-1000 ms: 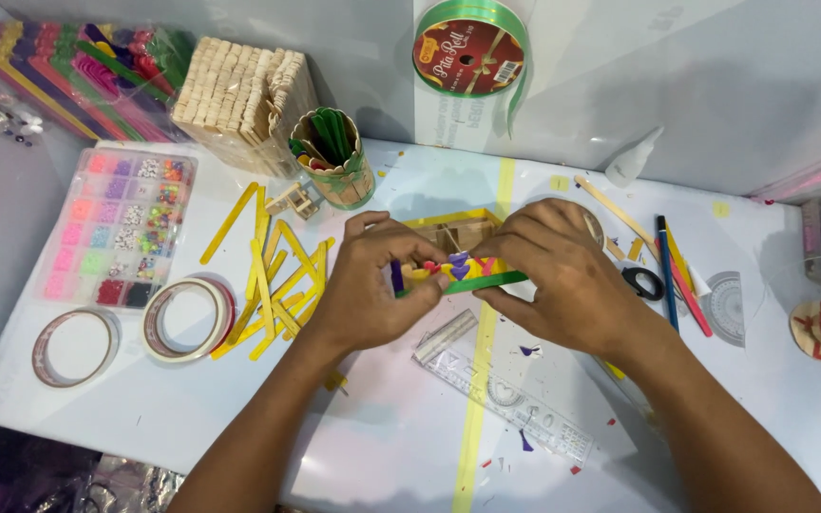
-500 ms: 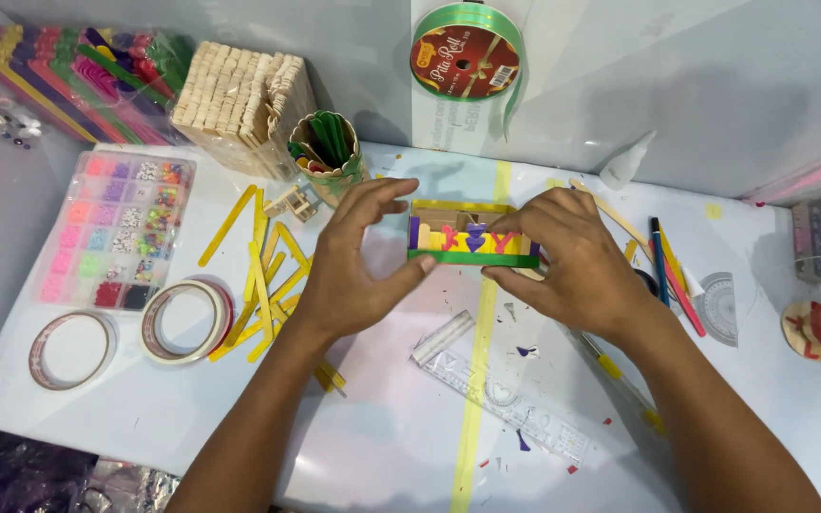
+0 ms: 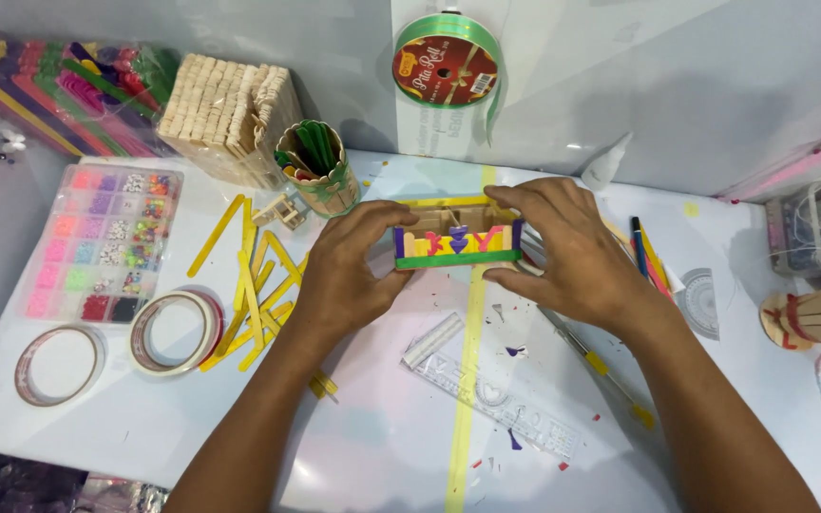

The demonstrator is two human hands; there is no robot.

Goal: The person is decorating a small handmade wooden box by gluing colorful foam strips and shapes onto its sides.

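Both hands steady a small craft-stick box point(image 3: 456, 242) standing on the worktop point(image 3: 382, 446): the left hand point(image 3: 344, 271) and right hand point(image 3: 563, 252) each pinch one end. Next, the coloured front needs careful alignment, I judge.

A small stick box point(image 3: 456, 241) is held between the left hand point(image 3: 339, 275) and the right hand point(image 3: 567, 252), above the table point(image 3: 382, 446). Behind it, a ribbon roll point(image 3: 446, 63) is propped. A ruler point(image 3: 501, 404) is laid before it. To the left, loose sticks point(image 3: 254, 285), two tape rolls point(image 3: 175, 331) and a bead box point(image 3: 97, 242) are spread; a cup of sticks point(image 3: 317, 171) is set behind them.
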